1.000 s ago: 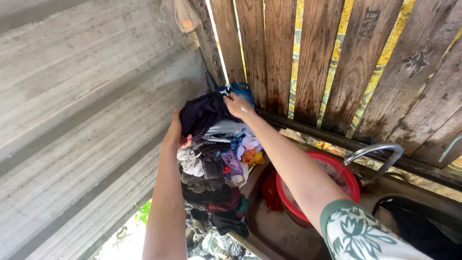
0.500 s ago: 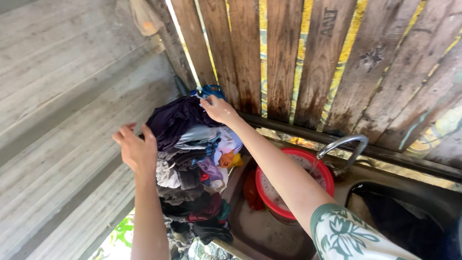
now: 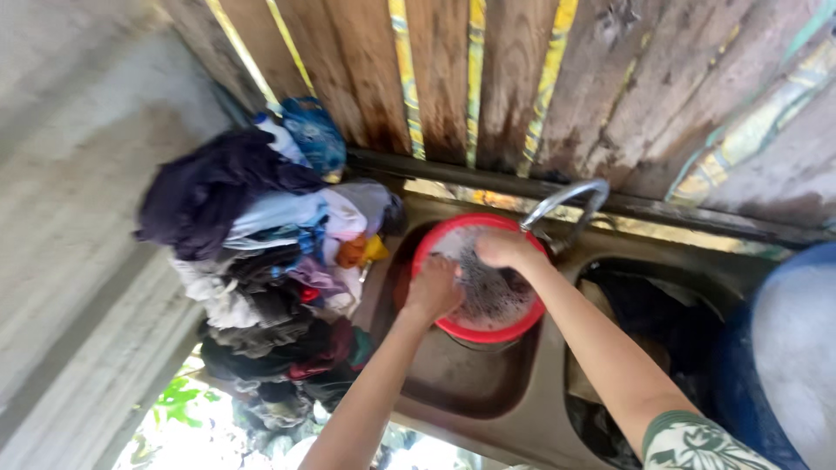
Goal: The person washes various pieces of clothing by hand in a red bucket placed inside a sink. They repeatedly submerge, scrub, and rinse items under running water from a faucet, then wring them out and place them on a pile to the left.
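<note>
Laundry washing, early stage. Both hands are plunged into a red basin (image 3: 440,252) of sudsy water set in the left bowl of a steel sink (image 3: 453,383), under the curved tap (image 3: 570,196). The left hand (image 3: 433,290) is curled, the right hand (image 3: 503,250) closed over something submerged; what is gripped cannot be told. A tall heap of clothes (image 3: 261,270) is seen unwashed at left.
</note>
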